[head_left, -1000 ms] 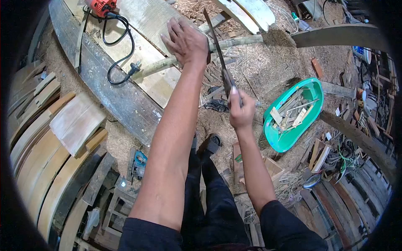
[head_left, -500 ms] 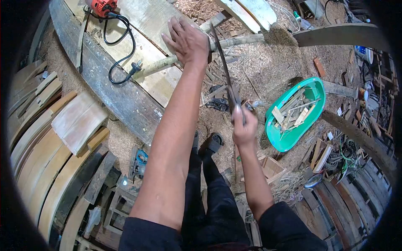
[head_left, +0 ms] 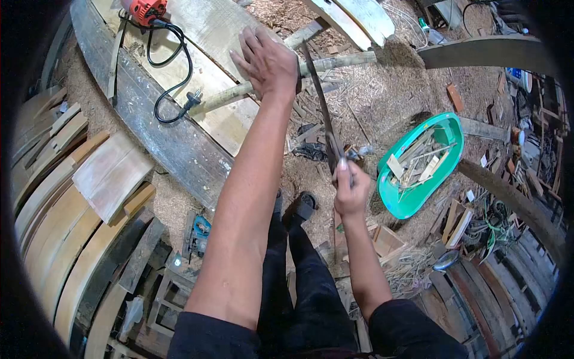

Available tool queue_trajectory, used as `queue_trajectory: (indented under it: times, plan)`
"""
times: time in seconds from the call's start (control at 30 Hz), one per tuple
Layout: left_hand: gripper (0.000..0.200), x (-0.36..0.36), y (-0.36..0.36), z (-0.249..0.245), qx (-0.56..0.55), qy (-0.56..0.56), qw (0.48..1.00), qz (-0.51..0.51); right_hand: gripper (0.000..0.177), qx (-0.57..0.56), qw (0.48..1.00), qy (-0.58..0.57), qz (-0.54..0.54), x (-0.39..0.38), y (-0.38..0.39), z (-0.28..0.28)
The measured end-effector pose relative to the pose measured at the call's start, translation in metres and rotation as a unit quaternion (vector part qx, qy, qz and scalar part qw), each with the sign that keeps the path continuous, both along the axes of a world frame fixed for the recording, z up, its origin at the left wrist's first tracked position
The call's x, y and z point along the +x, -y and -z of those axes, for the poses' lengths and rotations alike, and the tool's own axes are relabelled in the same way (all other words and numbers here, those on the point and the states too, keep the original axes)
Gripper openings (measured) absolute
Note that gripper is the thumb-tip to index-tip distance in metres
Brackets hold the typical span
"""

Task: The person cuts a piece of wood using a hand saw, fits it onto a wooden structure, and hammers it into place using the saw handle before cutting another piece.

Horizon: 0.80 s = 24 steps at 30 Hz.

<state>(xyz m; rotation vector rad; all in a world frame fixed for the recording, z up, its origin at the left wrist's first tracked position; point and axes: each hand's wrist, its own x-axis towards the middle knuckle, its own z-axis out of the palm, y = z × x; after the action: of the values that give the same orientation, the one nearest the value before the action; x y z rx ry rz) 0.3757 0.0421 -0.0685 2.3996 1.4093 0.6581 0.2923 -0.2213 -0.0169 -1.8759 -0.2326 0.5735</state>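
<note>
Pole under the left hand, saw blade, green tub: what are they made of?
Pole: looks like bamboo or round wood, seemingly unpainted; pale, mottled, rounded surface. Can't tell which.
Saw blade: probably steel, dull and dark; thin, long, straight profile, no bright shine.
Green tub: most likely moulded plastic, smooth and slightly glossy; even colour, rounded one-piece walls.

L hand (head_left: pixel 271 64) hides pt of pole (head_left: pixel 344 60); red tool (head_left: pixel 144 10) cropped @ top.

A floor (head_left: pixel 394 99) thick with sawdust (head_left: pixel 173 206) and shavings (head_left: pixel 353 90), rows of boards (head_left: pixel 66 230) at left.
</note>
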Motion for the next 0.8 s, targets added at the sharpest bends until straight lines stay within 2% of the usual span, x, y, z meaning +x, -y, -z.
queue_trajectory:
  times: [0.1, 0.13, 0.23, 0.27, 0.3, 0.37, 0.47, 0.57, 0.7, 0.73, 0.8]
  plan:
    - [0.044, -0.001, 0.000, 0.004, 0.012, 0.001, 1.000, -0.001, 0.038, -0.024, 0.999, 0.030, -0.028, 0.035, -0.042, 0.003]
    - [0.044, -0.001, 0.000, 0.004, 0.019, 0.001, 1.000, 0.000, 0.032, 0.003, 0.999, 0.032, -0.019, 0.037, -0.048, 0.006]
    - [0.044, -0.001, -0.001, 0.002, 0.013, -0.007, 1.000, 0.003, 0.029, -0.020, 0.998, 0.046, -0.024, 0.005, -0.013, 0.002]
    - [0.045, -0.001, -0.001, 0.000, 0.007, -0.006, 1.000, 0.003, 0.031, 0.017, 1.000, 0.015, 0.014, -0.008, -0.007, -0.013]
    - [0.045, 0.000, -0.003, -0.001, 0.003, -0.004, 1.000, -0.003, 0.034, 0.008, 0.999, 0.031, 0.009, -0.010, -0.005, -0.017]
    - [0.045, 0.000, 0.002, 0.000, -0.002, -0.004, 1.000, -0.001, 0.035, 0.009, 0.999, -0.032, 0.014, 0.001, -0.005, -0.015]
    - [0.045, -0.001, 0.001, 0.004, 0.011, -0.003, 1.000, -0.004, 0.037, -0.038, 0.998, 0.029, -0.034, 0.034, -0.044, 0.003]
    - [0.045, 0.002, -0.002, 0.003, 0.013, -0.004, 1.000, -0.001, 0.038, -0.029, 0.998, 0.049, -0.027, 0.022, -0.037, -0.003]
    - [0.046, -0.001, -0.004, -0.001, 0.010, -0.009, 1.000, 0.000, 0.033, -0.005, 1.000, 0.003, 0.001, -0.009, 0.005, -0.010]
    - [0.046, -0.001, -0.002, -0.001, 0.010, -0.007, 1.000, 0.002, 0.033, 0.002, 1.000, -0.018, 0.007, -0.001, -0.002, -0.010]
    - [0.046, -0.001, 0.000, 0.002, 0.013, -0.001, 1.000, 0.000, 0.033, -0.022, 0.999, 0.022, -0.021, 0.026, -0.034, -0.006]
